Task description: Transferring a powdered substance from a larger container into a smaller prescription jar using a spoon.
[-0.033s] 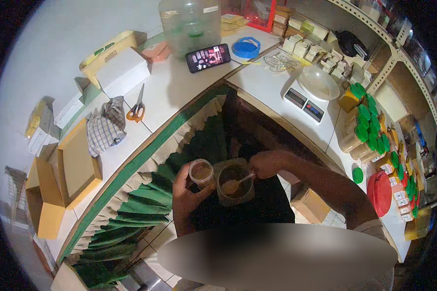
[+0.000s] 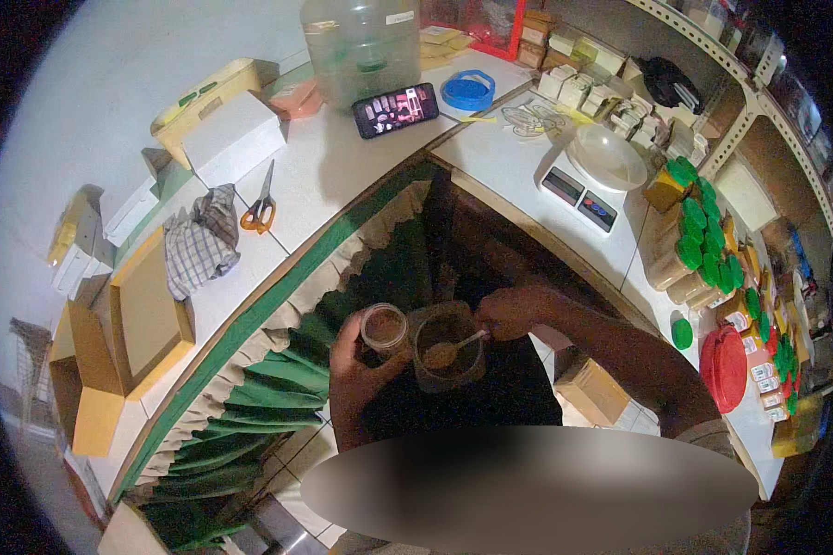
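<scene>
My left hand (image 2: 350,356) is wrapped around a small clear jar (image 2: 384,326), its open mouth facing up and something brownish inside. Right beside the jar, a squarish see-through container (image 2: 472,372) sits above my dark-clothed lap; what supports it is hidden. The fingers of my right hand (image 2: 507,313) close on the handle of a spoon (image 2: 472,339). The spoon's bowl is down inside the container, heaped with light brown powder (image 2: 441,355).
On the right counter stand a kitchen scale (image 2: 578,197) with a clear bowl, several green-lidded jars (image 2: 692,231) and a red lid (image 2: 722,368). The left counter holds scissors (image 2: 261,205), a checked cloth (image 2: 202,242), an open cardboard box (image 2: 148,314) and a phone (image 2: 396,111).
</scene>
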`<state>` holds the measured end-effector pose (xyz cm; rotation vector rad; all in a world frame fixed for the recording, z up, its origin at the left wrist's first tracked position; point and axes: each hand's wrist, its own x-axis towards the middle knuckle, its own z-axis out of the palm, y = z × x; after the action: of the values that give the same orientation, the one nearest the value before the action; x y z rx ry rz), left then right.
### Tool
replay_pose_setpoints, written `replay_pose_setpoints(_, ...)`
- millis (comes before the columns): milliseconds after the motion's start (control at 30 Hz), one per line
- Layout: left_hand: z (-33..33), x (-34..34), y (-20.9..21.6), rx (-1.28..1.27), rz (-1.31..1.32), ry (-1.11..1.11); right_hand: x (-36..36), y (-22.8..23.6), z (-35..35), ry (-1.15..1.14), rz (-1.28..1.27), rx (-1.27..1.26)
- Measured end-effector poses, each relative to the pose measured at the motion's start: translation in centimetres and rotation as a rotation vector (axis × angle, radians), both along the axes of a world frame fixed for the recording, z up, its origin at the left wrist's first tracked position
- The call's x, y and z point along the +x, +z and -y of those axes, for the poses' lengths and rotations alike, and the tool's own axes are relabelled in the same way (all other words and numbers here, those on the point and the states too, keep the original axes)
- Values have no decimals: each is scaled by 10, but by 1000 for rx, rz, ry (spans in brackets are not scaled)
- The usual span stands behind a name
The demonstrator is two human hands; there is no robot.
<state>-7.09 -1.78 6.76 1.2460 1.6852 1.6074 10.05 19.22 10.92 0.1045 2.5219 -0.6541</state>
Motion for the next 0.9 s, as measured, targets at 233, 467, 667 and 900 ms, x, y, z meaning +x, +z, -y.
replay_pose_setpoints(233,-9,6,-8,57,-84,-8,26,-7,-6,-154,126,10)
replay_pose_setpoints(467,-16,17,-11,42,-13,-16,40,-19,-2,-163,99,80)
replay_pose_setpoints(667,-21,19,-13,-6,-70,5,49,-42,-8,-207,67,-12)
replay_pose_setpoints(900,-20,17,-18,-27,-53,19,48,-31,-12,-232,98,20)
